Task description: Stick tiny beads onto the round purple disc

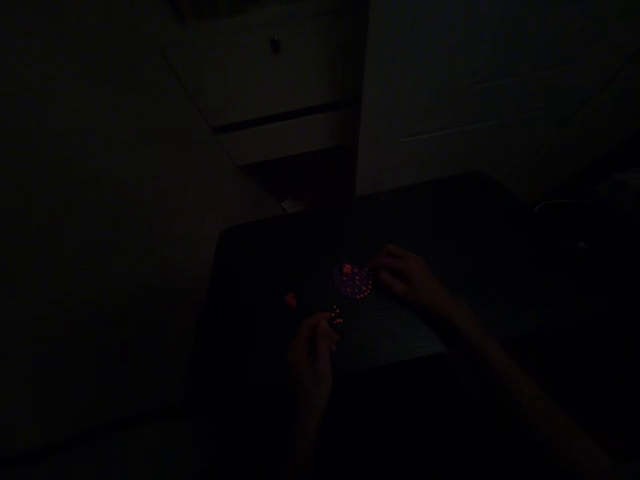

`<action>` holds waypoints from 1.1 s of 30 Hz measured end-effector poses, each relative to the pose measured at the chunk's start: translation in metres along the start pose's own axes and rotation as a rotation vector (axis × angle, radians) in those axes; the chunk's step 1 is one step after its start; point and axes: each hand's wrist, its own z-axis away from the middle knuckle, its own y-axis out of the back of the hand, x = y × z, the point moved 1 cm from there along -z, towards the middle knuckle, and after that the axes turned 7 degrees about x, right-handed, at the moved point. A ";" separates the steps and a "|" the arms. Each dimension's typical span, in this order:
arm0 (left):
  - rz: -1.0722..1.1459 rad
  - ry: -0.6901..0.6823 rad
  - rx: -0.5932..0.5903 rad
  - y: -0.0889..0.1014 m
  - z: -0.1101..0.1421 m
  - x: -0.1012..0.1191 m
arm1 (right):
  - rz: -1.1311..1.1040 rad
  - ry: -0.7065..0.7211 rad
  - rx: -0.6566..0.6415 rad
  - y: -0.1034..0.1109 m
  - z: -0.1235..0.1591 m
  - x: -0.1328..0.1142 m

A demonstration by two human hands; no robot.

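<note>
The scene is very dark. A round purplish disc (341,285) lies on the dark table, dotted with several small orange-red bits and a larger reddish lump (345,269) near its far edge. My right hand (404,273) is at the disc's right edge, fingers drawn together; whatever sits between the fingertips is hidden. Nearer to me, my left hand (316,340) has its fingers pinched beside a small cluster of orange bits (337,315). Whether it grips one of them is too dim to tell. A red lump (291,300) lies left of the disc.
The dark table (400,333) has a ridged, wood-like surface. Behind it stand a pale cabinet with a drawer (280,73) and knob, and a pale panel (450,100). A faint curved rim (555,203) shows at the right.
</note>
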 end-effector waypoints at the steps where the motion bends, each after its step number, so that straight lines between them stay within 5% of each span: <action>1: -0.007 0.003 0.000 0.000 0.000 0.000 | 0.009 0.008 -0.001 0.001 0.001 0.000; 33: -0.011 -0.007 -0.004 0.001 0.000 -0.004 | 0.289 0.059 -0.041 0.003 0.006 -0.004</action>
